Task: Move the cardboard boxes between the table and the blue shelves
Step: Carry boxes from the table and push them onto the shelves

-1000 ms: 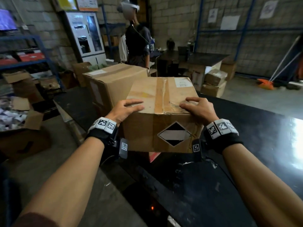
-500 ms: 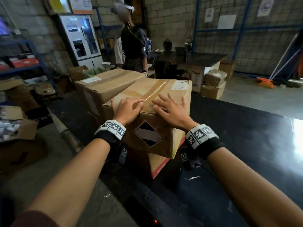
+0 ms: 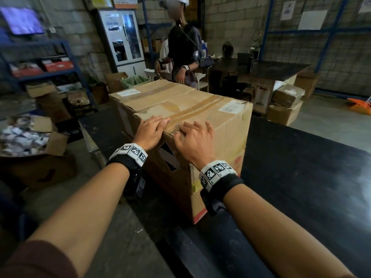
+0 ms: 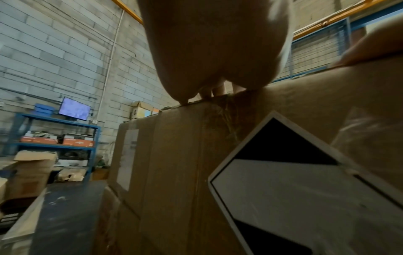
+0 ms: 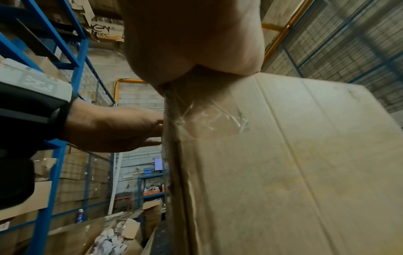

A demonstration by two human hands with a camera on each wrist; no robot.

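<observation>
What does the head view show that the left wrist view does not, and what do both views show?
Only the head view shows the top of the near box with its tape and white label, both hands on that top, left hand and right hand, and a standing person.

Only the left wrist view shows the whole diamond label on the box's near face and the monitor on the blue shelves.

Both show the near box, the second box behind it, the black table and the blue shelves.
</observation>
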